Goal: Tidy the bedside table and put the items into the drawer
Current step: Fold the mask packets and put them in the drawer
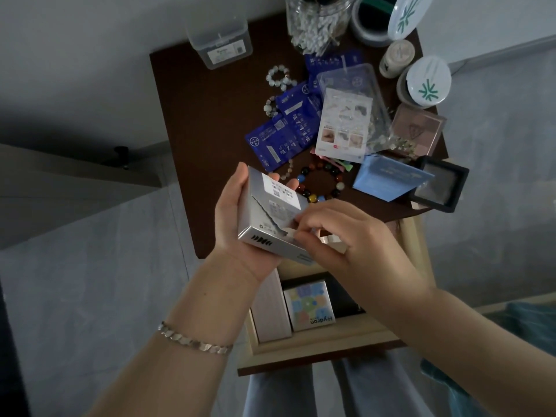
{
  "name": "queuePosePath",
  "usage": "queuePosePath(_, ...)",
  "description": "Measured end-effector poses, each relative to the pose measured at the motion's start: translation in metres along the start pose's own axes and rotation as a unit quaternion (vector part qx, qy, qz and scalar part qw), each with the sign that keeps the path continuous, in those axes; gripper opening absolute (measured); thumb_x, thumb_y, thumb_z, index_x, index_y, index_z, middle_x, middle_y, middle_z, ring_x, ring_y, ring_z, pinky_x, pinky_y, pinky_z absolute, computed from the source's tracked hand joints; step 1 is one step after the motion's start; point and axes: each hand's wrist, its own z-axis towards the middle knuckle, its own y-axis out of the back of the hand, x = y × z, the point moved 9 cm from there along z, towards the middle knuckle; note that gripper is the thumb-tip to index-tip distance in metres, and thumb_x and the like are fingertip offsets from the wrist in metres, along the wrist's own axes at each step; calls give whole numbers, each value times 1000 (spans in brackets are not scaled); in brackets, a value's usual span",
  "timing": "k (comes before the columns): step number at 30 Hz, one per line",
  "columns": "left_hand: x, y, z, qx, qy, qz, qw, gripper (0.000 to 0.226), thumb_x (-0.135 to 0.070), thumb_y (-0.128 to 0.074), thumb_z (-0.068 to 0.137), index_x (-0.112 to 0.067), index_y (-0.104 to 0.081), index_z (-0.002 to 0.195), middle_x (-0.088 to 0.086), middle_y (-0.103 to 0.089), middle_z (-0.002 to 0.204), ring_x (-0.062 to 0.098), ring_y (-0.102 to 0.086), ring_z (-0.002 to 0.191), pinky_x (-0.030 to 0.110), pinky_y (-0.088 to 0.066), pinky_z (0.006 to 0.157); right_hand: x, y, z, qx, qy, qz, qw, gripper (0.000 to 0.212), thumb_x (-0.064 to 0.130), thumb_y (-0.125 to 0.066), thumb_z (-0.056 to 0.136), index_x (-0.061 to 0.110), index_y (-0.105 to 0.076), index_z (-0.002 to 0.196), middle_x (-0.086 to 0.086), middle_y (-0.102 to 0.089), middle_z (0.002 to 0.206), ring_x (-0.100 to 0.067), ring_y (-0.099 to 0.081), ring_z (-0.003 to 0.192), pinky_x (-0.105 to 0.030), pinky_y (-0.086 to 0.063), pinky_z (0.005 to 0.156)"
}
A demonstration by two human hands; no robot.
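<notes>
My left hand (pixel 233 224) grips a silver box (pixel 264 215) with a white barcode label, held above the front edge of the dark brown bedside table (pixel 192 121). My right hand (pixel 346 236) pinches the box's torn flap at its near right corner. Below my hands the wooden drawer (pixel 319 344) stands pulled out. Inside it lie a pale box (pixel 270 308) and a white Hydron box (pixel 310 305). On the tabletop lie dark blue sachets (pixel 285 127), a colourful bead bracelet (pixel 319 185), a white bead bracelet (pixel 279 76) and a clear packet (pixel 346 115).
At the table's back stand a clear lidded container (pixel 219 40), a jar of cotton swabs (pixel 316 25), tape rolls (pixel 370 25) and round white-lidded jars (pixel 427 82). A light blue packet (pixel 391 182), a black frame box (pixel 442 185) and a pink palette (pixel 418 127) crowd the right edge.
</notes>
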Motion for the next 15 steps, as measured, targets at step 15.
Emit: queuePosePath(15,2,27,-7,-233,-78,48,968,58,-63,-48,83,-20,-48,121,6,-57,106,24,-57,95,45,-47,86,-6,-6,-11,43,-79,-54,995,33,30,-51,87,16,-62,115,5,-67,103,-7,-63,89,-19,-53,74)
